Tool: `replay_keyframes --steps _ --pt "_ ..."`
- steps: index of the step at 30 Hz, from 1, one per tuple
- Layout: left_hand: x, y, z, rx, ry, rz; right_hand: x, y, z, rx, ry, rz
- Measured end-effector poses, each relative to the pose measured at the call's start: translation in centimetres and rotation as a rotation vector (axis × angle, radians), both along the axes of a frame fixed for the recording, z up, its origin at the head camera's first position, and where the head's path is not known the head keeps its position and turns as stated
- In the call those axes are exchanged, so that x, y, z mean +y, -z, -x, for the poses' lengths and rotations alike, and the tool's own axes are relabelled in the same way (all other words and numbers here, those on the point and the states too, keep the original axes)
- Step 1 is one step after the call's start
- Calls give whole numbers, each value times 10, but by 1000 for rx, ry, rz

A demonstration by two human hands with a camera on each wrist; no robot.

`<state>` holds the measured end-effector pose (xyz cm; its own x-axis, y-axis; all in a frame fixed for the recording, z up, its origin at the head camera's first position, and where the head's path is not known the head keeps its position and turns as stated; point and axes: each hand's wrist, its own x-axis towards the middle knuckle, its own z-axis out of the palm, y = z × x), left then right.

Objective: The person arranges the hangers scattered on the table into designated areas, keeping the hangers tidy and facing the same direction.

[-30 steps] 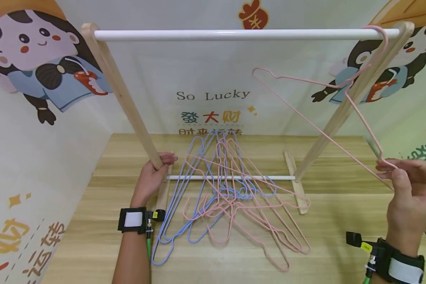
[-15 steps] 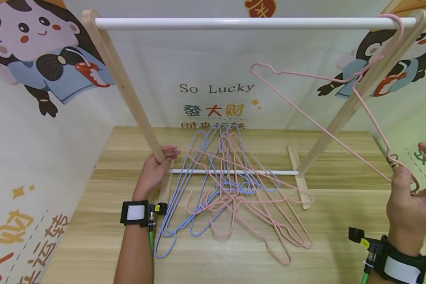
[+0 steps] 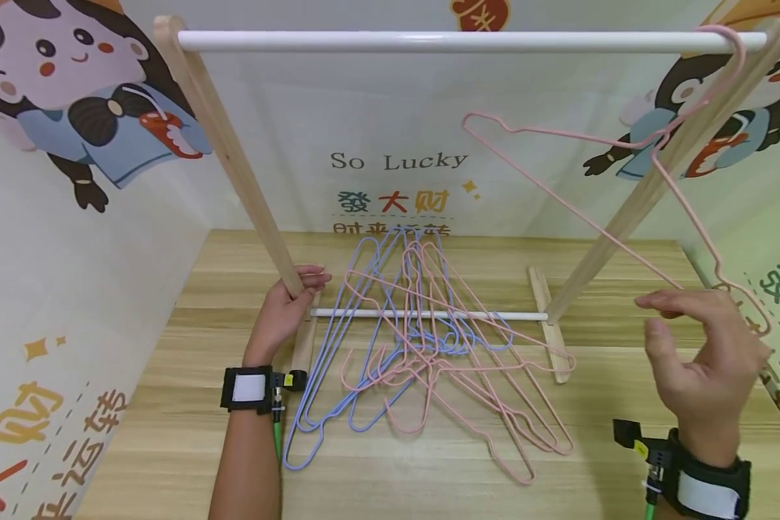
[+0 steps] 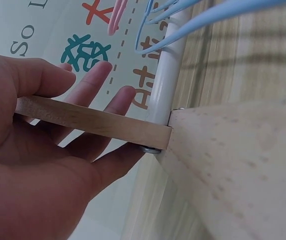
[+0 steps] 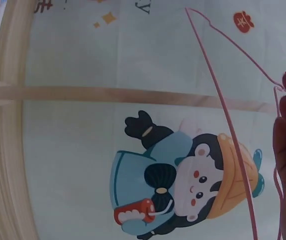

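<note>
A pink clothes hanger (image 3: pixel 664 136) hangs by its hook from the right end of the white top rail (image 3: pixel 468 42) of a wooden clothes rack. My right hand (image 3: pixel 705 361) is in front of its lower right part, fingers bent loosely, with nothing in its grasp. In the right wrist view, fingers (image 5: pixel 285 145) show at the right edge beside the hanger's pink wire (image 5: pixel 223 107). My left hand (image 3: pixel 282 314) holds the rack's left post (image 4: pixel 93 120) near its foot, thumb on one side and fingers on the other.
Several pink hangers (image 3: pixel 487 397) and blue hangers (image 3: pixel 318 404) lie tangled on the wooden table (image 3: pixel 188 404), across the rack's white lower bar (image 3: pixel 533 316). The right post (image 3: pixel 614 231) stands behind the hanging hanger. Printed walls close in the back and sides.
My right hand has let go of the pink hanger's lower corner and moved left. The hanger stays on the rail. The head view has shifted slightly; my left hand stays on the post.
</note>
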<state>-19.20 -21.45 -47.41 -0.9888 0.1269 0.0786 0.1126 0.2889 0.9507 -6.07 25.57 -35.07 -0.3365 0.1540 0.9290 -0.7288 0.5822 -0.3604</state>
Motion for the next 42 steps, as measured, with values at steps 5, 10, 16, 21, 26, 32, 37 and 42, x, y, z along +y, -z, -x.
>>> replay_keyframes --steps 5,10,16,21,26,32,37,42 --pt "0 0 -1 0 -4 -2 16 28 12 -307 -100 -331" --pt "0 -1 -2 5 -8 -9 18 53 26 -608 -133 -558" --pt "1 -2 -2 4 -5 -16 19 77 39 -885 -236 -596" --pt "1 -2 -1 5 -3 -9 18 88 44 -1077 -305 -539" --pt "0 -2 0 9 -4 2 14 94 46 -1148 -324 -569" --pt "1 -2 0 16 -7 3 9 99 46 -1119 -327 -635" --pt "1 -2 0 14 -7 8 6 103 47 -1084 -290 -676" --pt "0 -1 0 12 -11 8 4 104 48 -1115 -284 -667"
